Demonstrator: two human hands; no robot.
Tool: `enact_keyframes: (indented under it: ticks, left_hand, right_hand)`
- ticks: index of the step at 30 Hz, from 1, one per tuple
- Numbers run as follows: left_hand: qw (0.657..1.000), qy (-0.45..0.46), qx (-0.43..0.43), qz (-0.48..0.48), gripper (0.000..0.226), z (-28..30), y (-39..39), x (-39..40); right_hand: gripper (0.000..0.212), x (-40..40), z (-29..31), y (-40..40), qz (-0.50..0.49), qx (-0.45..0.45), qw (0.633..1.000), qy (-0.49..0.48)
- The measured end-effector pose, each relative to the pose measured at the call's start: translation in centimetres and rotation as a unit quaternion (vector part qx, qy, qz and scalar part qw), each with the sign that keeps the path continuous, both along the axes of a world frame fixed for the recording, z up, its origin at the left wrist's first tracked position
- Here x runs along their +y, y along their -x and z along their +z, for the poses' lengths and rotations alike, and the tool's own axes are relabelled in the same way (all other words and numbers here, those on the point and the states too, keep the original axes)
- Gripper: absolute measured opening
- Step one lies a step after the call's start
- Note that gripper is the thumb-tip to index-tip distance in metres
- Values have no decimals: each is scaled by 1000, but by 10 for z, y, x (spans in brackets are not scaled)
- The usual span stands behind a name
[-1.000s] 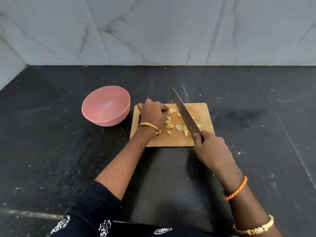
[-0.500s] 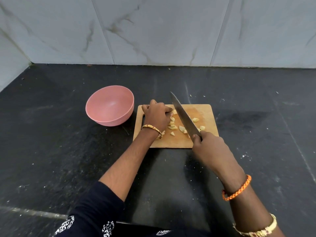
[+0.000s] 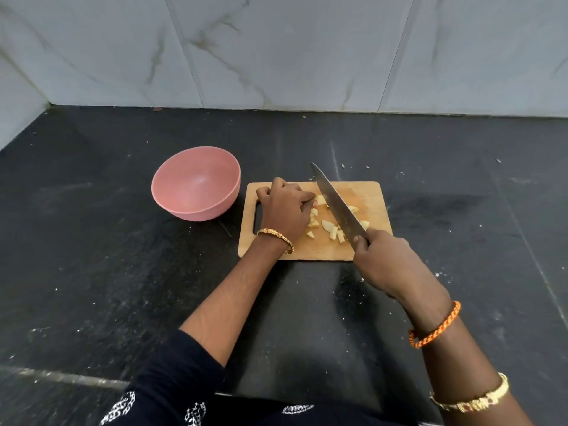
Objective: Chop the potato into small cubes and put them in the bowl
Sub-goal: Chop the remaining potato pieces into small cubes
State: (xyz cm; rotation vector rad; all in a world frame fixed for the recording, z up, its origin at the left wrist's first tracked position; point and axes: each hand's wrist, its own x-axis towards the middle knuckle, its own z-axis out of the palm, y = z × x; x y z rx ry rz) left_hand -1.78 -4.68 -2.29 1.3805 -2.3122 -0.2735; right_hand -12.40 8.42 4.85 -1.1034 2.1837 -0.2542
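Pale potato pieces (image 3: 333, 230) lie scattered over the middle of your wooden cutting board (image 3: 372, 192), which sits on the black tabletop (image 3: 92, 272). Your left hand (image 3: 284, 210) rests on the board's left half with curled fingers pinching a potato chunk (image 3: 321, 199) at the far side of the heap. Your right hand (image 3: 385, 261) grips the handle of the knife (image 3: 336, 202) at the board's near right corner, blade slanting across the pieces toward the far edge. Just left of the board stands the pink bowl (image 3: 196, 182).
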Motion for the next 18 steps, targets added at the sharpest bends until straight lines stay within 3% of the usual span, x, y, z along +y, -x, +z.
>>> enact_keyframes:
  ticks: [10, 18]
  left_hand:
    - [998, -30, 44, 28, 19, 0, 1, 2]
    - [996, -55, 63, 43, 21, 0, 1, 4]
  right_hand:
    - [25, 18, -5, 1, 9, 37, 998, -47]
    - [28, 16, -3, -4, -3, 35, 999, 40]
